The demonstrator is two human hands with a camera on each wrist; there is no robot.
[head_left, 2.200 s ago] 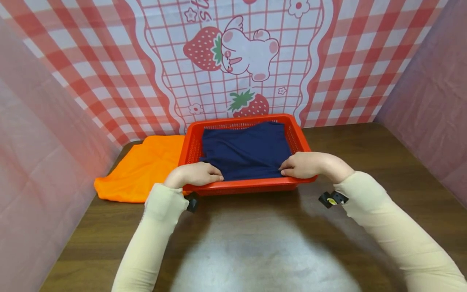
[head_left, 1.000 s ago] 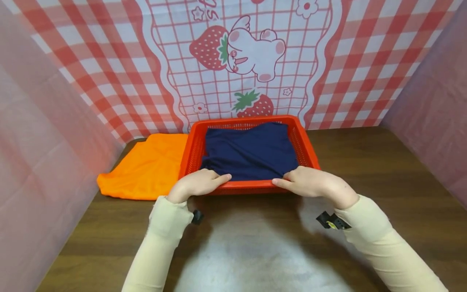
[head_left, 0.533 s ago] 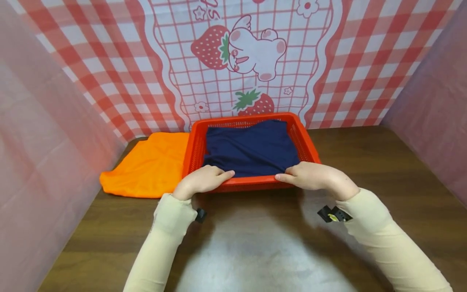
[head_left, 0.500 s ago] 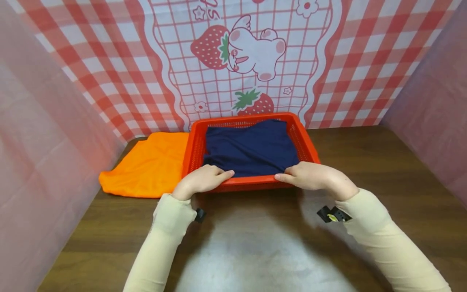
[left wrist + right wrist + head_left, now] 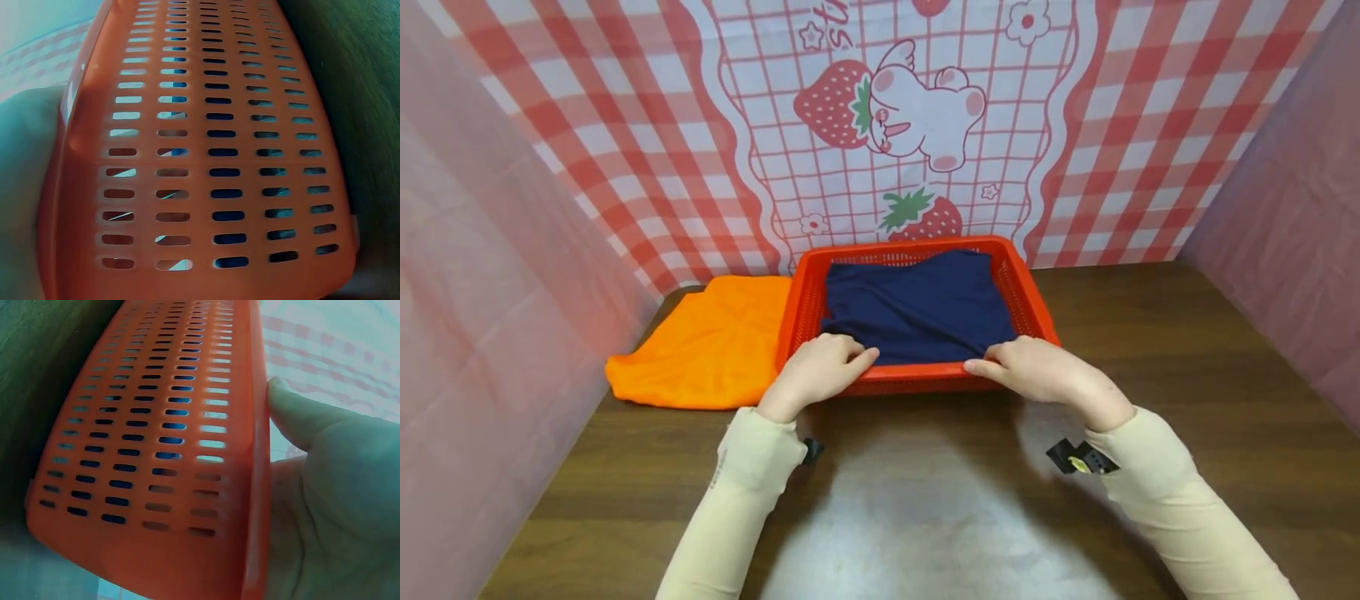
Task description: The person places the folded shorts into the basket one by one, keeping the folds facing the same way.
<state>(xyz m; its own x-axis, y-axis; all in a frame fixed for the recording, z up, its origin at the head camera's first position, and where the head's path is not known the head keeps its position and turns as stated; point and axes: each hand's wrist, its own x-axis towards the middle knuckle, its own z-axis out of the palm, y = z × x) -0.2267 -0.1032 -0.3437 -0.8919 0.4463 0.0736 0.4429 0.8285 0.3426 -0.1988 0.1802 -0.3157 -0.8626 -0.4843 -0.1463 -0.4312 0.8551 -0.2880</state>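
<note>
A red plastic basket (image 5: 925, 375) with slotted sides stands at the back of the table, a dark navy cloth (image 5: 917, 304) spread inside it. My left hand (image 5: 820, 371) grips the left part of the front rim, thumb along the rim and the other fingers over it, partly hidden. My right hand (image 5: 1045, 371) holds the right part of that rim the same way. In the right wrist view, the right thumb (image 5: 297, 412) lies against the rim while the fingers go behind the wall. The left wrist view shows the slotted front wall (image 5: 206, 150) beside the left hand (image 5: 25, 187).
An orange cloth (image 5: 707, 346) lies flat on the wooden table (image 5: 1150, 333), against the basket's left side. Behind rises a red-and-white checked curtain (image 5: 1120, 150) with strawberry prints. Pink cloth walls (image 5: 497, 333) bound both sides.
Earlier both hands had their fingertips at the navy cloth's front edge inside the basket; since then the hands have come back and the thumbs have moved onto the front rim. The basket stays nearly in place.
</note>
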